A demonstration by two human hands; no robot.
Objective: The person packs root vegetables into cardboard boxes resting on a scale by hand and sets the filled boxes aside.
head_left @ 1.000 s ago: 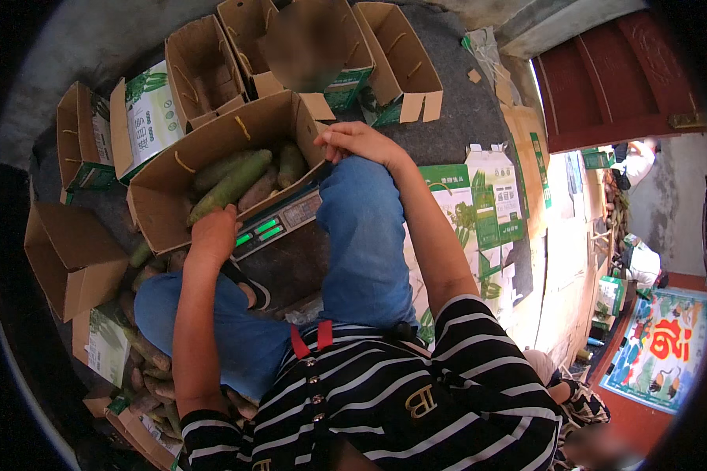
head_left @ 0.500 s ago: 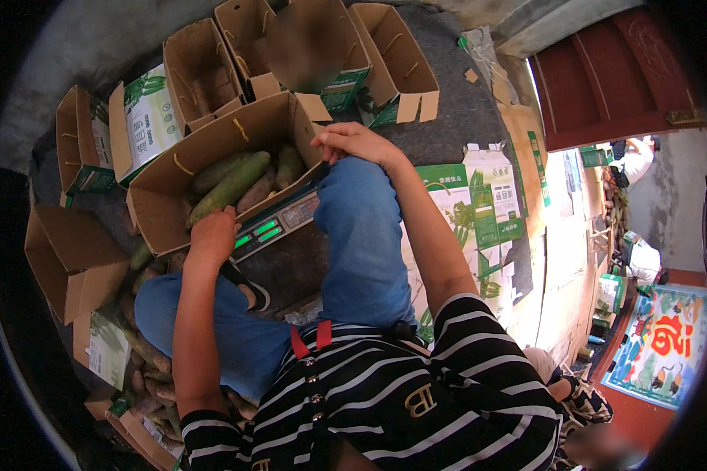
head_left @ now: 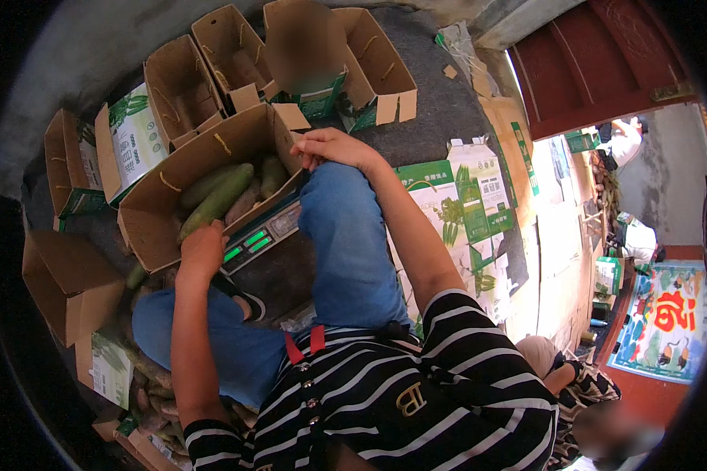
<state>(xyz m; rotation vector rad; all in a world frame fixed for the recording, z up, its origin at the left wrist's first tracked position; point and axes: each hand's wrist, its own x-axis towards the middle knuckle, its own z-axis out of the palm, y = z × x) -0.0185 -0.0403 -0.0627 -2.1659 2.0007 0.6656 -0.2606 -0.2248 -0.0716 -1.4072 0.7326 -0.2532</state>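
I have the left hand over the near rim of the box, fingertips inside it. The green vegetable lies in the box, its lower end just beside those fingertips, its length slanting up and right. Grip: the back of the hand hides it from me; cannot tell if it pinches. Right hand: fingers bent at the box's right rim, pinch unclear. Scale along the near side, displays lit green.

Dim left | glare right — cardboard washed out | fisheye edges bent
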